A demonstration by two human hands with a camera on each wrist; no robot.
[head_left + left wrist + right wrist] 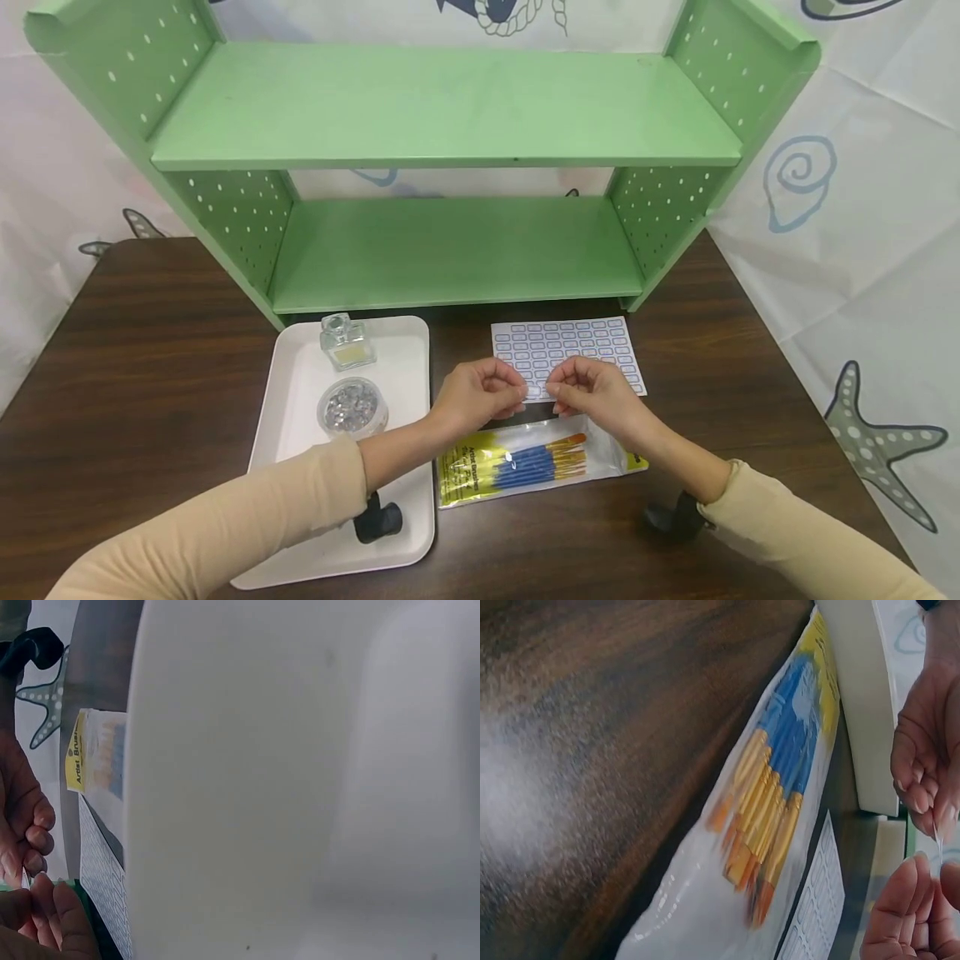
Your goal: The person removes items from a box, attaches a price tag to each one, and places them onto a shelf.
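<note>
Thin pale sliver point(939, 841), maybe a label but too small to confirm, is up between your fingertips, near edge of the label sheet point(564, 340) below. Your left hand point(480, 390) pinches one end, thumb against fingers; your right hand point(596, 390) looks pinched on the other, though its exact contact is tiny. Best handling, I'd judge: grip only the extreme edges, light pressure, pull evenly both ways so it doesn't curl or tear; if there's glue, touch as little of that face as possible. Let one side go only once the other has it firmly. Sheet lies flat, unheld, so don't drag a sleeve over it. Brush pack point(536, 462) lies just nearer you, under your wrists; hover, don't lean, plastic could slide. Left forearm crosses the tray point(401, 354): mind the jar of clear pieces point(351, 407); glass bottle point(347, 342) sits farther back. Green shelf point(450, 250) stands behind everything.
</note>
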